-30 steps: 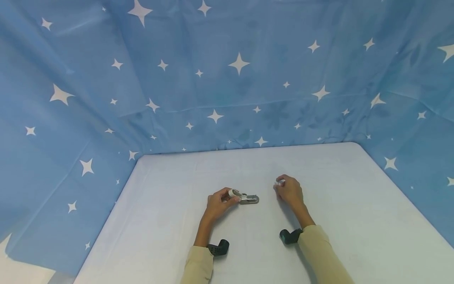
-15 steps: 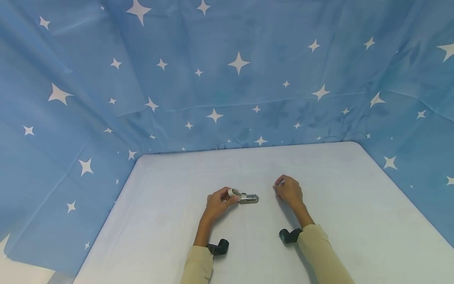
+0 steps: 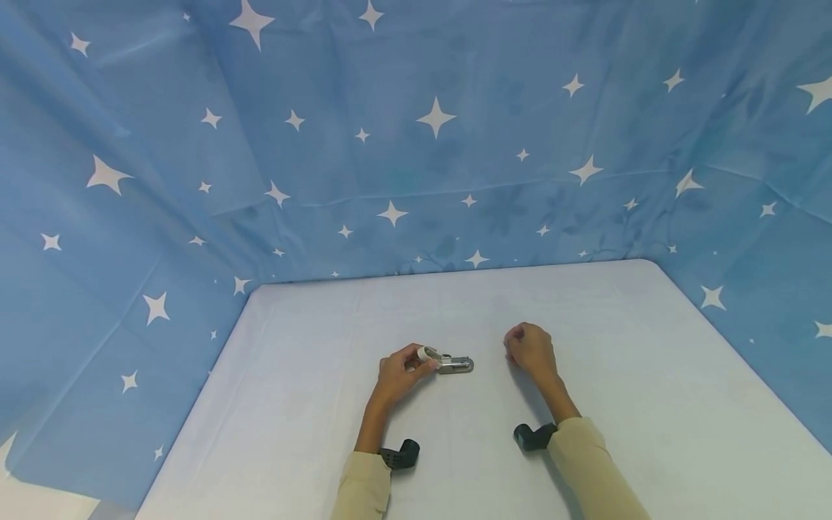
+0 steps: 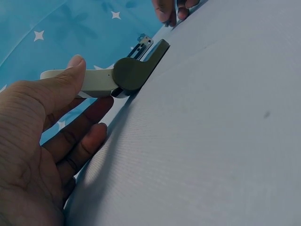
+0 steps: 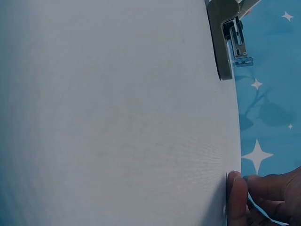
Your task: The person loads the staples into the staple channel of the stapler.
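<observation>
A stapler [image 3: 457,365] lies on the white table with its cream top cover swung up and back, baring the metal staple channel [image 5: 239,44]. My left hand [image 3: 395,377] pinches that cover [image 4: 99,81], thumb above and fingers beneath. Its dark olive base [image 4: 157,54] rests on the table. To the right of the stapler and apart from it, my right hand [image 3: 531,349] is low over the tabletop, thumb and fingers bent together. A small grey piece [image 4: 166,22] shows at its fingertips in the left wrist view; most of it is hidden.
The white tabletop [image 3: 312,433] spreads around both hands. Behind it and along its sides hangs a blue curtain [image 3: 390,159] with white stars. A dark wrist camera [image 3: 401,453] is strapped to the left wrist, another dark camera [image 3: 533,437] to the right.
My right hand has turned slightly and its fingers have drawn closer together, so the pale bit at its fingertips no longer shows in the head view. The left hand and stapler stay put.
</observation>
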`<state>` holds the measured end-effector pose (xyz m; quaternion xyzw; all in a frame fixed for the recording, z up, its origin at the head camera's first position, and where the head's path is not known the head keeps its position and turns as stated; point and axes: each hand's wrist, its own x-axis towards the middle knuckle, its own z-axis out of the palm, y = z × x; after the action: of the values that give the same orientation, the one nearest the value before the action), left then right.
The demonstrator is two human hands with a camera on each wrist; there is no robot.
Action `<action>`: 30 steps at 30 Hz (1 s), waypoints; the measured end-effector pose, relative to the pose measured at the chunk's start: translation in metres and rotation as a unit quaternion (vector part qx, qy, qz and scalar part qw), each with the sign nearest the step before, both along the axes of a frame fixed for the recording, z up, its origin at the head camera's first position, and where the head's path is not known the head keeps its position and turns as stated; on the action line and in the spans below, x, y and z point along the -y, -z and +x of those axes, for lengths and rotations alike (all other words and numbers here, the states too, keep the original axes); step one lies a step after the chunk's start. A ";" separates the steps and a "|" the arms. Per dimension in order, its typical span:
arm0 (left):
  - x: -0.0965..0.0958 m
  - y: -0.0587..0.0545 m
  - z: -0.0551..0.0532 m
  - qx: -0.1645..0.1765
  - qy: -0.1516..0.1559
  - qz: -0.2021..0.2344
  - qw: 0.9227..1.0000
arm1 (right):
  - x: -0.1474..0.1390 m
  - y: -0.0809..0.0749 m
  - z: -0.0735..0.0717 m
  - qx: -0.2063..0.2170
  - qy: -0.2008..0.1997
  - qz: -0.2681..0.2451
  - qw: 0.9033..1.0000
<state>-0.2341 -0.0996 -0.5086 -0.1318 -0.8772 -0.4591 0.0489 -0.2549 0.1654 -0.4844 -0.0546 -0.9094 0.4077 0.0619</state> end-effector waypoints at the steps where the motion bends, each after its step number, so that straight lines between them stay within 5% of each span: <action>1: 0.000 0.000 0.000 0.000 0.000 -0.001 1.000 | 0.000 -0.001 0.001 0.002 0.000 -0.011 1.000; 10: 0.001 0.002 0.000 -0.009 0.004 0.003 1.000 | -0.002 -0.005 0.006 0.007 -0.007 -0.038 0.999; 21: 0.002 0.004 -0.001 -0.014 0.006 0.011 1.000 | 0.001 -0.004 0.005 -0.012 -0.056 0.091 0.994; 30: 0.002 0.003 -0.001 -0.007 0.007 0.011 1.000 | 0.003 0.003 0.005 -0.031 -0.033 0.093 0.995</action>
<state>-0.2350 -0.1019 -0.5115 -0.1406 -0.8709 -0.4679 0.0527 -0.2498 0.1623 -0.4875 -0.0054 -0.9421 0.3251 0.0815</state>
